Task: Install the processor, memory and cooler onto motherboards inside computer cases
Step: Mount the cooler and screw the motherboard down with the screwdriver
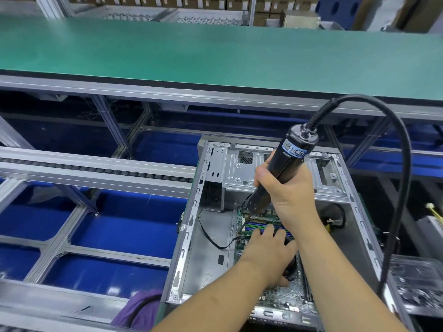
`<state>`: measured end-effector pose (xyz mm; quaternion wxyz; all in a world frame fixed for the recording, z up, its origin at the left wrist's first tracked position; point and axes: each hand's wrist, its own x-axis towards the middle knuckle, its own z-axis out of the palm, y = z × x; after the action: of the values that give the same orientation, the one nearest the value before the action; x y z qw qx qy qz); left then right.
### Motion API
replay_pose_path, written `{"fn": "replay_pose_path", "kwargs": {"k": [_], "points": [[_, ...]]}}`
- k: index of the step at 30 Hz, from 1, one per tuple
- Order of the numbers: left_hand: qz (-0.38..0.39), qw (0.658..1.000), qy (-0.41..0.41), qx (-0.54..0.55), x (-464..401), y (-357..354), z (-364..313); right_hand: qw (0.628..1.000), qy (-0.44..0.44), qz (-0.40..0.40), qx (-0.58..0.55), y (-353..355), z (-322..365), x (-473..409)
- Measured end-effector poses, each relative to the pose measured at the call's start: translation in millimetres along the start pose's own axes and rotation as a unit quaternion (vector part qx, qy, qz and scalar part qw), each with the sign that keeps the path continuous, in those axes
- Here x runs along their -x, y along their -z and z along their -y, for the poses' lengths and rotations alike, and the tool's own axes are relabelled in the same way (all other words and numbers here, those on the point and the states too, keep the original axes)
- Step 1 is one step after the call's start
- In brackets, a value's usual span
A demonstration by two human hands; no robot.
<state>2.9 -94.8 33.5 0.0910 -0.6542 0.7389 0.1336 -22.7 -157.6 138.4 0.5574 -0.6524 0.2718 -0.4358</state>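
Note:
An open grey computer case (pixel 215 248) lies in front of me with a green motherboard (pixel 282 295) inside. My right hand (pixel 287 190) grips a black electric screwdriver (pixel 285 164), tilted, its bit tip down at the board's upper left corner near the memory slots (pixel 261 224). My left hand (pixel 268 252) lies on the board with fingers spread straight, pressing over the middle of it. What is under that hand is hidden. A black cable (pixel 211 238) runs across the case floor.
The screwdriver's thick black cord (pixel 405 168) loops up and down at the right. A green-topped bench (pixel 215 51) spans the back. A roller conveyor rail (pixel 96 168) and blue floor (pixel 124 226) are at left. A tray of parts (pixel 419 283) sits at the right edge.

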Motion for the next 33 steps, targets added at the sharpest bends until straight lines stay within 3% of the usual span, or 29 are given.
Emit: {"fn": "replay_pose_path", "kwargs": {"k": [21, 25, 27, 29, 31, 33], "points": [[0.002, 1.000, 0.004, 0.008, 5.0, 5.2, -1.0, 1.000, 0.008, 0.013, 0.008, -2.1, -1.0, 1.5], [-0.065, 0.994, -0.014, 0.086, 23.3, 12.7, 3.8, 0.999, 0.027, 0.006, -0.020, 0.6, 3.5, -0.9], [-0.099, 0.985, 0.032, 0.136, 35.4, 22.9, 12.2, 0.999, 0.035, -0.016, -0.031, 3.4, 3.2, -2.7], [-0.103, 0.966, 0.156, 0.180, 42.6, 30.3, 30.8, 0.998, 0.036, -0.033, -0.046, 5.6, 2.6, -3.6], [-0.077, 0.937, 0.278, 0.198, 45.2, 31.1, 55.2, 0.997, 0.036, -0.036, -0.059, 6.6, 1.3, -3.9], [-0.035, 0.918, 0.324, 0.227, 44.1, 25.7, 74.0, 0.997, 0.035, -0.034, -0.061, 6.4, 0.0, -3.8]]}}
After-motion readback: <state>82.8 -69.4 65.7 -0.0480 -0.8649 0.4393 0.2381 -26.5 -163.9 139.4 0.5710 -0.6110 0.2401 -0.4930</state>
